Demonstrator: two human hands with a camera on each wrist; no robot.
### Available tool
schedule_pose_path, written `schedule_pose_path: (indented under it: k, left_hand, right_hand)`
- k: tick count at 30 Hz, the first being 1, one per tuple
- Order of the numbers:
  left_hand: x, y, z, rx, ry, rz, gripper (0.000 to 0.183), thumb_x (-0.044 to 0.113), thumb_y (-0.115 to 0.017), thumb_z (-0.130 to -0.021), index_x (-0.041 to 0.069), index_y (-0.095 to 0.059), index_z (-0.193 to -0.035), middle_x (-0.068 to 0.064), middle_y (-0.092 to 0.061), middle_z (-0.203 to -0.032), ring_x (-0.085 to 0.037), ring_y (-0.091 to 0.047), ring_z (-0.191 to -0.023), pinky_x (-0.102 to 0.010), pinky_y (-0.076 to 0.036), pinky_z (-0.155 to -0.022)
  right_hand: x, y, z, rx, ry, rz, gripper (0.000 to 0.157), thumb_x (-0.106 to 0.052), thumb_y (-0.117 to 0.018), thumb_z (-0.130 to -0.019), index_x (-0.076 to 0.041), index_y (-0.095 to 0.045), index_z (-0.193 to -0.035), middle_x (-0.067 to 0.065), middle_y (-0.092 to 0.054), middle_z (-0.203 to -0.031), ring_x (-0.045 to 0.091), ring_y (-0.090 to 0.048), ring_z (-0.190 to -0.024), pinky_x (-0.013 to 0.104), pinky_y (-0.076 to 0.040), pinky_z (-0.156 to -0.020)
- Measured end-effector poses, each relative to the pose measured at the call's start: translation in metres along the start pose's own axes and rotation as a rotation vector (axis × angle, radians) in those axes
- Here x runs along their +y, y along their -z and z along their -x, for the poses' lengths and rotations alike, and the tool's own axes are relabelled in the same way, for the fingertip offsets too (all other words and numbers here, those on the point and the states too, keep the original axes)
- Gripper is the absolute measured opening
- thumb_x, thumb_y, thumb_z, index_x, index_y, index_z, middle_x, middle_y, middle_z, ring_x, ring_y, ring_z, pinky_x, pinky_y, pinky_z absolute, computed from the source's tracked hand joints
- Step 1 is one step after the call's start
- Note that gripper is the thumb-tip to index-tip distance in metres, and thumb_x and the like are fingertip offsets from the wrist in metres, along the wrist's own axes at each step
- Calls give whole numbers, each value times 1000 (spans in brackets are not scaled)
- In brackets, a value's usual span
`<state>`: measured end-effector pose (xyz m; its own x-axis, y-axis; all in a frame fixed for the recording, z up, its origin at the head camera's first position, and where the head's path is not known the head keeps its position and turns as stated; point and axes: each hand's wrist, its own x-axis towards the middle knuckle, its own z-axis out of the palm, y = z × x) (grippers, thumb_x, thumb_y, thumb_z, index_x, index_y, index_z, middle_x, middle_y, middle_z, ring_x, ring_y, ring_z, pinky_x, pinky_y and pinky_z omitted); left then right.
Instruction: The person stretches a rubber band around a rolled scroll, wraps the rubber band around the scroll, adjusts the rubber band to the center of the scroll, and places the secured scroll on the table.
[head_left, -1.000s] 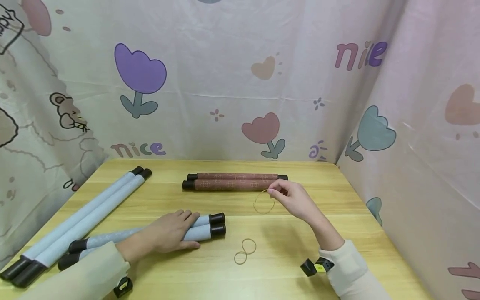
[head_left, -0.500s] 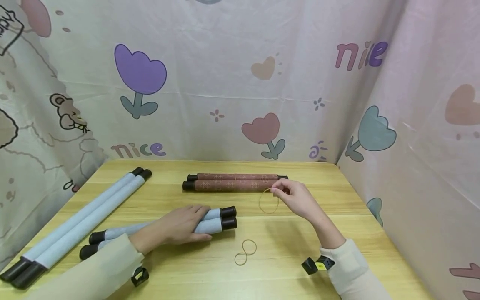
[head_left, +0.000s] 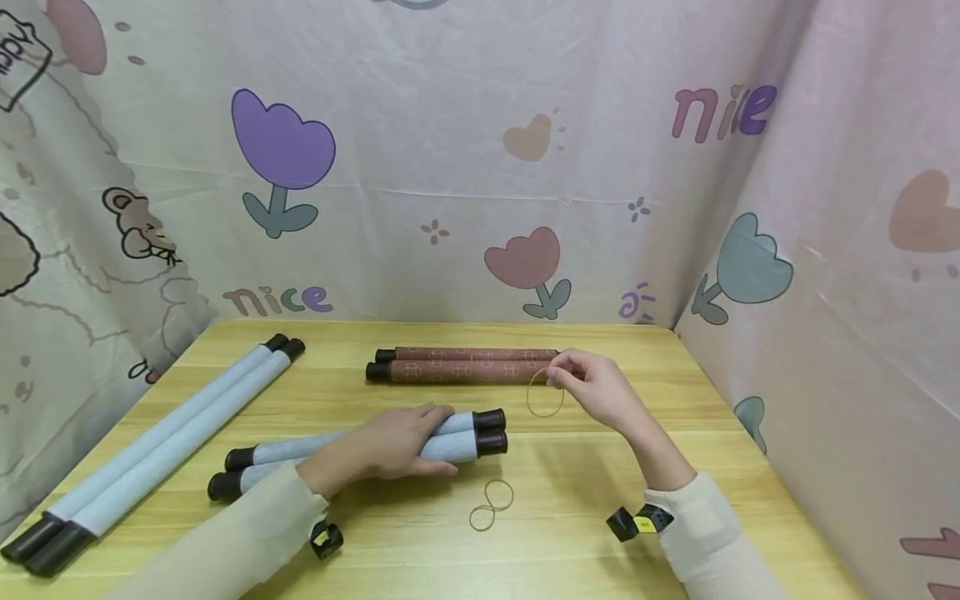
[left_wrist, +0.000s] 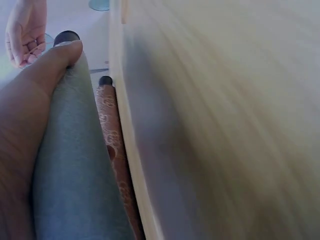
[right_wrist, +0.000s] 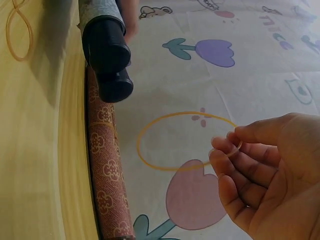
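Observation:
My left hand [head_left: 386,442] grips a short pale blue scroll [head_left: 453,448] from above, thumb along its near side. Two rolls with black end knobs make up this scroll; my palm hides its middle. In the left wrist view my thumb [left_wrist: 70,52] lies near one knob. My right hand [head_left: 596,389] pinches a thin yellow rubber band [right_wrist: 138,144] between thumb and fingertips, and its loop hangs as an open ring. The pinch is just beyond the blue scroll's right end, in front of the brown patterned scroll [head_left: 457,371].
Another rubber band [head_left: 491,507], twisted into a figure eight, lies on the wooden table [head_left: 570,542]. A longer pale blue scroll [head_left: 180,442] lies slanted at the left. A printed curtain [head_left: 420,150] hangs behind the table and along both sides.
My left hand has carried the short blue scroll to the right and slightly away from me. My right hand, still pinching the rubber band, has shifted slightly right and up.

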<state>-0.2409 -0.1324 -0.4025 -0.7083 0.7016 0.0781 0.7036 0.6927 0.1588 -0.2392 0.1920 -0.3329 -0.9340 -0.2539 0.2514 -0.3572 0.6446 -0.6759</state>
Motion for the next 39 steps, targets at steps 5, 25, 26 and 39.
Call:
schedule_pose_path:
  k: [5,25,26,39]
  left_hand:
    - [8,4,-10,0,4,3,92,75,-54,-83,13,-37,-149,-6,-59,-121,-20,-61,-90,-37,-51,-75]
    - [34,9,-37,32,-49,33,76,52,-66,-87,9,-41,-144,-7,-61,-119,-20,-61,-89,-36,-52,-75]
    - [34,9,-38,41,-45,40,75,51,-66,-87,10,-40,-145,-6,-60,-119,-19,-61,-88,-35,-52,-73]
    - [22,16,-44,140,21,56,76,59,-62,-87,11,-44,-142,-2,-58,-113,-14,-57,-80,-32,-49,-65]
  right_hand:
    - [-2,1,-6,8,2,22,12,-21,-62,-98,-11,-69,-96,3,-69,-87,17,-62,-79,35,-47,-68]
    - [-20,-19,-34,-41,64,114,13,-22,-63,-97,-11,-70,-97,-4,-63,-78,14,-57,-71,33,-48,-63]
    - [-21,-19,-33,-52,75,107,11,-21,-63,-97,-11,-70,-96,-4,-63,-78,14,-56,-70,33,-48,-63]
    - [-27,-7,-3,-100,117,98,10,-20,-63,-97,-11,-69,-97,-5,-57,-72,14,-48,-62,29,-41,-56]
